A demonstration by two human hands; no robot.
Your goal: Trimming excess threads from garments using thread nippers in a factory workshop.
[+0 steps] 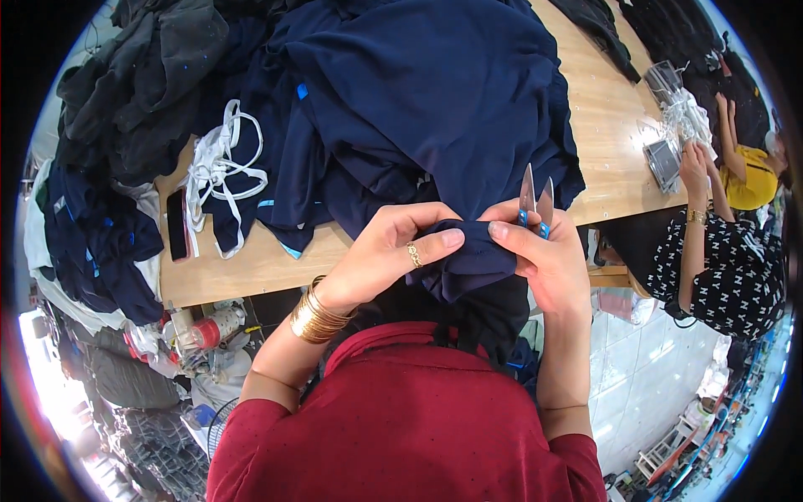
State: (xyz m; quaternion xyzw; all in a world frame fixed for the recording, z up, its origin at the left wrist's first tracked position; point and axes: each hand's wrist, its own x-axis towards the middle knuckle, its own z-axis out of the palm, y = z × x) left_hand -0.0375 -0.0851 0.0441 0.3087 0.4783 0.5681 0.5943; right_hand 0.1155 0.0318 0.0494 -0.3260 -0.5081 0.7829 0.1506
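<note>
Between my two hands a folded edge of a navy blue garment (470,261) is pinched, close in front of my body. My left hand (400,247), with gold bangles at the wrist, presses its thumb on the cloth's left part. My right hand (548,259) pinches the same edge at the right. That hand also carries small scissors (535,205) with blue handles, their two blades apart and pointing away from me. Beyond my hands, a large heap of navy garments (418,92) covers the table's middle. The fingers under the cloth are partly hidden.
White tape (222,171) lies in a tangle beside a phone (177,224) on the wooden table (242,280). Dark cloth (142,75) is piled at the far left. At right, a co-worker in a patterned black top (719,268) handles white strips (687,117); another wears yellow (751,180).
</note>
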